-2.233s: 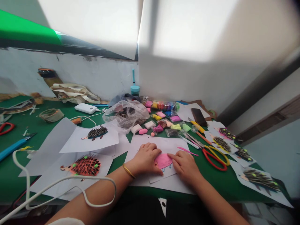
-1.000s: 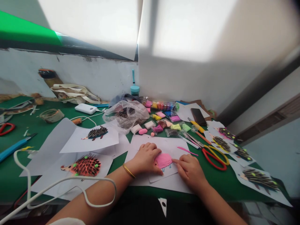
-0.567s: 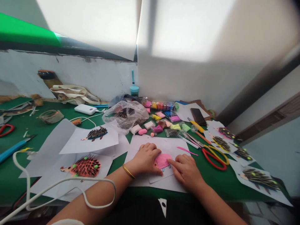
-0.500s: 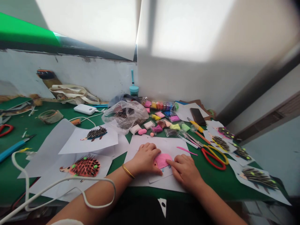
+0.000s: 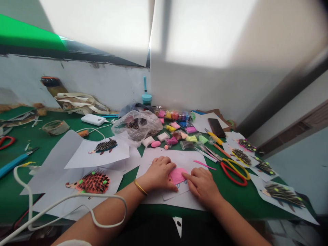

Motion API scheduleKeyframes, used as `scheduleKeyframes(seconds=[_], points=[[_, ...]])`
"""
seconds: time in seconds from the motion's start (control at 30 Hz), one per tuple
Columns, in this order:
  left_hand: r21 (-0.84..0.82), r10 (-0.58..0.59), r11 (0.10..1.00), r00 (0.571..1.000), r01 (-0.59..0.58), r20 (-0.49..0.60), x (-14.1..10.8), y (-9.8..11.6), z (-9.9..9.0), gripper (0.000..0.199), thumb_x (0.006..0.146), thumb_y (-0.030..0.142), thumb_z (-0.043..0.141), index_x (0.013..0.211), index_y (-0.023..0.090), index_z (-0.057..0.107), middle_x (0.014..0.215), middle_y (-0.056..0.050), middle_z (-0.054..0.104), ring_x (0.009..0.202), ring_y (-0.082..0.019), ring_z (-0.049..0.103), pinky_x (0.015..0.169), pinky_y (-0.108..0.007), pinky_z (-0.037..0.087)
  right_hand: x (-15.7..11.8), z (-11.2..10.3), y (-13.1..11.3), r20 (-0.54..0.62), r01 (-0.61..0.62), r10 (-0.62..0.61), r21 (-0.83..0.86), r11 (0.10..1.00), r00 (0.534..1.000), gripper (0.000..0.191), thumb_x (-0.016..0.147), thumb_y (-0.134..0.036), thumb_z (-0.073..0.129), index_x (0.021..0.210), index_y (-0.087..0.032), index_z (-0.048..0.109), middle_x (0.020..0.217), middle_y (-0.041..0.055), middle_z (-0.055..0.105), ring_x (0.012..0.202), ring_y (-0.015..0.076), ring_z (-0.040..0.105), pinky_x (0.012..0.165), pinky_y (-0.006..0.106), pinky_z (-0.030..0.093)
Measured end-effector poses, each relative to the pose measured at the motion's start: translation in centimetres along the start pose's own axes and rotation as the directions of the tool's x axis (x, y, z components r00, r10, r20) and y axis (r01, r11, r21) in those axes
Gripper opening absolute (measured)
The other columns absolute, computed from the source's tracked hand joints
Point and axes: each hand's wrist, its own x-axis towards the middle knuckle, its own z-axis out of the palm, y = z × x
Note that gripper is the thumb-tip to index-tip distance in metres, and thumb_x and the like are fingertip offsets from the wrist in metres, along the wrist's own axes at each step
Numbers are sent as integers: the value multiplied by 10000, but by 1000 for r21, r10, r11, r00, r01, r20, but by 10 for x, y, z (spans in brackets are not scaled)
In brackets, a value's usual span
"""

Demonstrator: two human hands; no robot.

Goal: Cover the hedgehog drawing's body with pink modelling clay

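Observation:
A flat pink clay piece (image 5: pixel 177 176) lies on a small white sheet with blue drawn marks, on top of a larger white sheet (image 5: pixel 151 155). My left hand (image 5: pixel 160 172) rests over the paper at the clay's left side, thumb and fingers apart around its edge. From the right, my right hand (image 5: pixel 203 186) touches the clay with its outstretched index fingertip; the other fingers are bent. A pink modelling tool (image 5: pixel 204 165) lies just beyond my right hand. Small pink clay lumps (image 5: pixel 155 144) sit past the sheet's far edge.
Several packets of coloured clay (image 5: pixel 191 138) and a plastic bag (image 5: pixel 137 126) of dark seed-like pieces lie behind. Scissors (image 5: pixel 234 172) lie at right beside finished hedgehog pictures (image 5: pixel 283 195). At left are more hedgehog pictures (image 5: pixel 93 181), a white cable (image 5: pixel 77 196) and blue-handled pliers (image 5: pixel 15 164).

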Motion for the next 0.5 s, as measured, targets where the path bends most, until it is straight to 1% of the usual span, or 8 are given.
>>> scheduleKeyframes(seconds=[0.17,0.3,0.43,0.5], points=[[7,0,1000,1000,0,-9,0,0,1,792,548,729,732,1167,255,597,1098,-74,543,1064,-313,477,930,-431,370,0,2,5,-16,-15,15,5,1000,1000,349,920,-280,498,1230,-295,658,857,41,602,815,197,502,767,350,314],[15,1,1000,1000,-1,-21,0,0,2,789,542,732,732,1159,258,600,1091,-72,546,1058,-311,481,926,-431,371,1,2,8,-8,-41,41,32,999,999,334,932,-268,474,1191,-295,684,852,38,594,814,191,508,765,346,319],[14,1,1000,1000,-1,-18,0,0,2,787,545,729,732,1161,258,598,1094,-74,546,1063,-314,480,926,-432,370,2,2,7,23,-23,23,20,1000,999,372,923,-284,497,1273,-311,624,873,39,586,832,201,502,776,355,316],[12,-3,1000,1000,3,-18,0,0,1,782,553,725,730,1167,260,595,1099,-75,544,1070,-316,477,927,-434,368,2,3,6,26,-21,21,16,1000,999,351,921,-282,506,1240,-324,646,860,36,581,830,199,498,774,354,311]])
